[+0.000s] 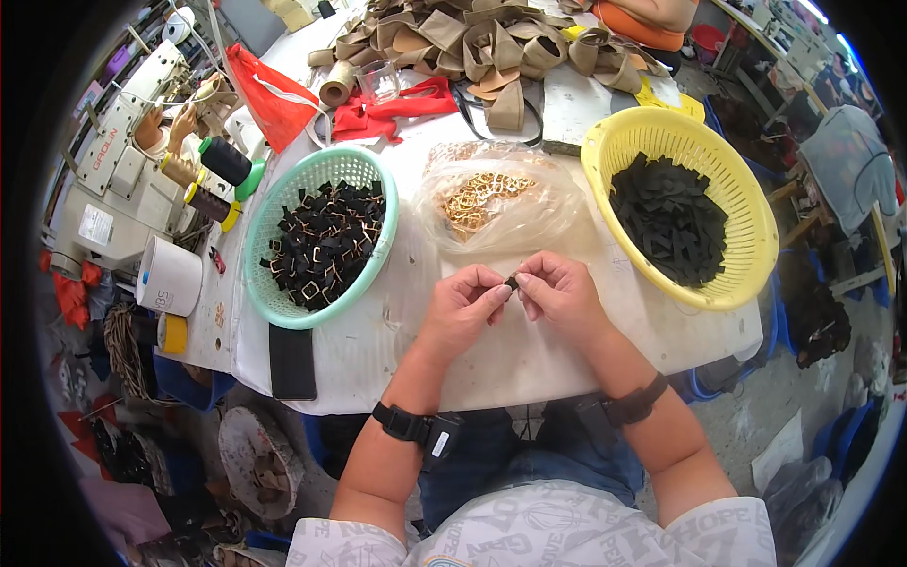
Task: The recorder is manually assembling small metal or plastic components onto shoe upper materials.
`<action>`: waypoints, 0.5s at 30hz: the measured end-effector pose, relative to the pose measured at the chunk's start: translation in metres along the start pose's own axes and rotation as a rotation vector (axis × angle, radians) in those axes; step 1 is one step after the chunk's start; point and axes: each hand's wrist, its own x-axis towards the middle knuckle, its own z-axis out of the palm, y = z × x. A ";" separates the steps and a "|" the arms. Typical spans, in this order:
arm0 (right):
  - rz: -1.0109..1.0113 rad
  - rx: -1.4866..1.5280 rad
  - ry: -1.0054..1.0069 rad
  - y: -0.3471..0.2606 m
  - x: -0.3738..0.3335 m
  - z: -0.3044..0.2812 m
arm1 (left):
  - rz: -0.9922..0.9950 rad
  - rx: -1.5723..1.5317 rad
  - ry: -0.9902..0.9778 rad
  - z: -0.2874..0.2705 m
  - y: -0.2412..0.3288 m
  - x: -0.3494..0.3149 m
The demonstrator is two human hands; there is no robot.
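Both hands meet over the table's middle, pinching a small black strap piece [511, 282] between the fingertips. My left hand [461, 307] grips it from one side and my right hand [565, 295] from the other; whether a metal ring is in it is hidden. Just beyond them lies a clear plastic bag [553, 210] with many gold square rings [484, 200]. To the left stands a mint-green basket [253, 260] of black straps fitted with gold rings [321, 246]. A yellow basket [751, 236] on the right holds loose black strap pieces [668, 222].
Tan fabric pieces [444, 38] are piled at the far side beside red cloth [402, 106]. At left are a sewing machine [118, 180], thread spools [227, 163] and a white container [170, 277]. A black rectangular pad [292, 364] lies at the front-left edge. Another person's arm [652, 11] shows at the back.
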 end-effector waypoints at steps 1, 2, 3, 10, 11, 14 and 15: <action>0.007 0.013 0.000 0.000 0.000 0.000 | 0.002 -0.007 -0.002 0.000 -0.001 0.000; 0.012 0.026 -0.004 -0.001 0.001 0.001 | 0.007 -0.012 -0.002 -0.001 -0.001 0.000; 0.025 0.023 0.009 -0.002 0.001 0.002 | 0.012 -0.018 -0.001 -0.003 -0.002 0.000; -0.013 0.030 0.063 0.002 0.004 0.004 | 0.060 -0.053 0.075 -0.005 0.004 -0.005; -0.014 0.031 0.073 0.004 0.005 0.005 | 0.077 -0.037 0.095 -0.004 0.014 -0.011; -0.049 0.028 0.120 0.007 0.003 0.002 | 0.166 0.181 0.261 -0.006 0.060 -0.025; -0.062 0.015 0.135 0.006 0.003 0.001 | 0.208 0.292 0.356 -0.019 0.078 -0.029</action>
